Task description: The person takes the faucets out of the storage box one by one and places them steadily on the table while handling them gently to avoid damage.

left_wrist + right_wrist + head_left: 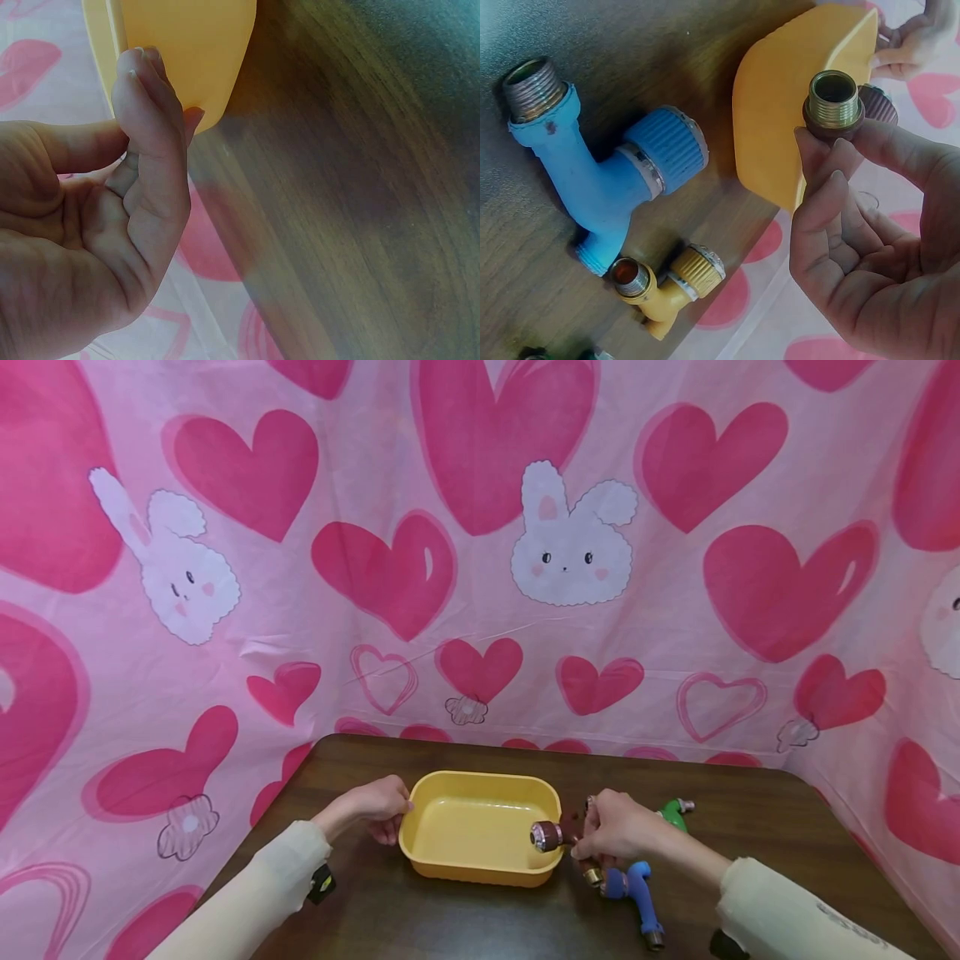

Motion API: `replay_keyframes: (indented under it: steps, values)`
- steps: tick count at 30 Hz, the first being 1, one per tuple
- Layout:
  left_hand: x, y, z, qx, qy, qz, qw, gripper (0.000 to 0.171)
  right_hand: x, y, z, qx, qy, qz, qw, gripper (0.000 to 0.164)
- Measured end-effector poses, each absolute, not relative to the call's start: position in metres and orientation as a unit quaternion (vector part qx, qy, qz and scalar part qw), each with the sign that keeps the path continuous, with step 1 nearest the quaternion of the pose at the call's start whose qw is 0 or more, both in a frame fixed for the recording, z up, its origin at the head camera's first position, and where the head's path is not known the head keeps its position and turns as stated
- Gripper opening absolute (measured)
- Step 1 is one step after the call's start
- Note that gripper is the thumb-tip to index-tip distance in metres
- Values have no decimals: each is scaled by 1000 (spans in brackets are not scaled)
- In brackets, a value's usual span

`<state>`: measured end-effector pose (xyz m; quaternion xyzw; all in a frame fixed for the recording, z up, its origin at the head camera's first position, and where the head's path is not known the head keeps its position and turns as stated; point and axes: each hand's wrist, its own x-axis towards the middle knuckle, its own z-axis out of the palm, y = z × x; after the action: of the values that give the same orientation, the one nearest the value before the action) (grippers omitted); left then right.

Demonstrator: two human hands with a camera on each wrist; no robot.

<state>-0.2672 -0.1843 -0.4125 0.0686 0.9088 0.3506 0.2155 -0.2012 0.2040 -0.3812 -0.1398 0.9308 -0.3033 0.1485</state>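
Note:
A yellow plastic basin (483, 872) sits on the wooden table. My left hand (378, 808) grips its left end, with thumb and fingers at the rim (116, 30). Beside the basin's right end, my right hand (618, 828) pinches a brown plastic tap (551, 835). The tap's ribbed knob overlaps the basin's right rim in the head view. Its threaded brass end (834, 101) points toward the right wrist camera. Below the right hand lies a blue tap (639, 893), and a smaller yellow tap (664, 300) is beside it in the right wrist view.
Past the right hand, a green tap (675, 814) lies on the dark table (420, 927), partly hidden by that hand. A pink cloth (480, 610) with hearts and rabbits hangs behind and along the sides of the table.

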Motion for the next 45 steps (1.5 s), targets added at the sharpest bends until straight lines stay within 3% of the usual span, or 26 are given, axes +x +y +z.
replay_keyframes:
  steps: [8, 45]
  values:
    - [-268, -183, -414, 68, 911, 348, 212, 30, -199, 212, -384, -177, 918, -325, 145, 26]
    - [-268, -184, -416, 70, 913, 345, 209, 28, -187, 232, -399, -169, 920, -324, 143, 31]
